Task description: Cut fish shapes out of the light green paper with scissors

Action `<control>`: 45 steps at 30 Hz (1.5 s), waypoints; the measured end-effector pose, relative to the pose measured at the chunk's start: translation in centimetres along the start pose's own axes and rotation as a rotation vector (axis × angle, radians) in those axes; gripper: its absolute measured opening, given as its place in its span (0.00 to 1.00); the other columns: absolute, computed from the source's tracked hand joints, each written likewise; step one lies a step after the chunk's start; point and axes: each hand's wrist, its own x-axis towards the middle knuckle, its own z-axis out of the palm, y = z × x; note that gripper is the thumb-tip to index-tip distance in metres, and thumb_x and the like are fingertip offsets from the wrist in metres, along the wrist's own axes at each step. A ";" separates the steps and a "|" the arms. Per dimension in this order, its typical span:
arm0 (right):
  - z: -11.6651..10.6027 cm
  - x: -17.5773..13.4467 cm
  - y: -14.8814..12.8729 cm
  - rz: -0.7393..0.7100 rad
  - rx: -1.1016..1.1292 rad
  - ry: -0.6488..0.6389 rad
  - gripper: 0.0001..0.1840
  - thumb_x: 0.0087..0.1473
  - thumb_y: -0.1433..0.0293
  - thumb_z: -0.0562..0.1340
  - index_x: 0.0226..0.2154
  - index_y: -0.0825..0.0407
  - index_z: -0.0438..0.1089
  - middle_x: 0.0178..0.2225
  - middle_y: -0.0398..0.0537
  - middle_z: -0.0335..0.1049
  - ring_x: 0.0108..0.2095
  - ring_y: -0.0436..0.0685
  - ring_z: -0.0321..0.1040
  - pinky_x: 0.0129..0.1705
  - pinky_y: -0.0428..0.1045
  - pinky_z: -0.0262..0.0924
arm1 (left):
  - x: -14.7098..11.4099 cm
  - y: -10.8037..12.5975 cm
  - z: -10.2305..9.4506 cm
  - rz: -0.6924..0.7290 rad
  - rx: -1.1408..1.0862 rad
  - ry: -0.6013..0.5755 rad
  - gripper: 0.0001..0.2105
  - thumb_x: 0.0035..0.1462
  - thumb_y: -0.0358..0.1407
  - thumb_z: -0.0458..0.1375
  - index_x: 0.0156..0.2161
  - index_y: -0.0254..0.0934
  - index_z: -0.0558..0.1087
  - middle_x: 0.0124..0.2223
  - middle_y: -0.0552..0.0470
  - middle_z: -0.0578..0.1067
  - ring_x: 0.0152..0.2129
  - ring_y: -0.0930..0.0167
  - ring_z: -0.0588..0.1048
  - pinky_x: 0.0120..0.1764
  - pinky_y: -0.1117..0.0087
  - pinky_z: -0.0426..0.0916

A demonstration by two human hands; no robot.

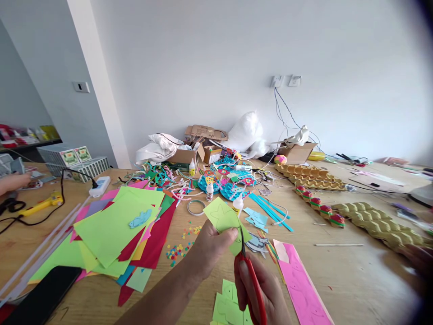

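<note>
Pinched in my left hand (213, 246) is a sheet of light green paper (221, 212) with fish-like outlines drawn on it. My right hand (260, 286) grips red-handled scissors (252, 275), whose dark blades lie at the paper's right part. Below my hands, another green paper (225, 302) with drawn outlines rests on the table. Grey fish cutouts (257, 243) lie just beyond the scissors, and a pink strip (301, 280) with drawn shapes is to the right. On the left a blue fish cutout (140, 219) sits atop stacked coloured sheets (101, 230).
A black phone (50, 293) is at the front left. Glue bottles (237, 205), a tape roll (196, 207) and colourful crafts (230, 180) stand behind. Egg-carton strips (375, 221) are on the right. Other people's hands show at the left edge (15, 181) and right edge (417, 257).
</note>
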 end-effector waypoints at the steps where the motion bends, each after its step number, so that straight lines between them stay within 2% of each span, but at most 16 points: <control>1: 0.0 0.0 0.0 0.011 0.000 -0.006 0.24 0.53 0.50 0.51 0.19 0.50 0.57 0.10 0.36 0.53 0.12 0.47 0.47 0.17 0.44 0.41 | 0.0 -0.1 0.0 0.001 -0.006 -0.004 0.03 0.48 0.33 0.54 0.29 0.35 0.67 0.29 0.55 0.68 0.28 0.73 0.65 0.35 0.72 0.61; 11: -0.4 -0.1 -0.1 0.049 -0.025 -0.030 0.24 0.53 0.49 0.51 0.19 0.50 0.56 0.10 0.35 0.53 0.12 0.47 0.47 0.18 0.44 0.40 | 0.1 0.3 0.0 -0.034 -0.040 -0.023 0.04 0.45 0.34 0.56 0.28 0.36 0.68 0.28 0.55 0.69 0.27 0.72 0.66 0.34 0.72 0.61; 20: 0.0 -0.1 0.2 0.053 0.015 -0.035 0.24 0.53 0.49 0.51 0.19 0.50 0.56 0.11 0.34 0.51 0.12 0.45 0.46 0.17 0.43 0.39 | 0.2 -0.3 -0.4 0.015 0.050 0.004 0.04 0.49 0.35 0.54 0.28 0.36 0.66 0.27 0.57 0.66 0.27 0.73 0.63 0.34 0.72 0.60; 25: 0.0 0.1 0.7 0.020 0.010 -0.042 0.23 0.54 0.50 0.51 0.20 0.50 0.57 0.12 0.36 0.54 0.13 0.46 0.48 0.18 0.44 0.41 | 0.0 -0.1 -0.3 0.004 0.023 -0.013 0.04 0.49 0.34 0.54 0.28 0.36 0.67 0.27 0.57 0.66 0.27 0.73 0.64 0.33 0.73 0.60; 31: -0.1 -0.1 0.0 0.002 -0.015 -0.019 0.22 0.55 0.52 0.51 0.20 0.51 0.58 0.12 0.36 0.54 0.14 0.46 0.48 0.19 0.45 0.41 | 0.0 -0.2 -0.2 0.004 -0.023 -0.073 0.03 0.50 0.33 0.53 0.29 0.36 0.66 0.27 0.57 0.66 0.26 0.74 0.63 0.33 0.73 0.59; 35: -0.1 -0.2 -0.1 0.017 -0.002 -0.023 0.23 0.54 0.51 0.51 0.20 0.51 0.56 0.12 0.36 0.53 0.13 0.46 0.50 0.18 0.44 0.40 | 0.1 -0.5 -0.3 0.000 -0.034 -0.068 0.02 0.50 0.32 0.53 0.29 0.35 0.66 0.28 0.57 0.66 0.28 0.75 0.63 0.34 0.73 0.59; 45: 0.0 -0.1 0.2 0.037 0.024 -0.044 0.23 0.54 0.51 0.51 0.20 0.50 0.56 0.11 0.34 0.52 0.12 0.45 0.46 0.17 0.43 0.39 | 0.2 -0.6 -0.3 -0.032 -0.063 -0.057 0.03 0.48 0.33 0.53 0.28 0.35 0.65 0.27 0.56 0.64 0.26 0.75 0.62 0.32 0.73 0.59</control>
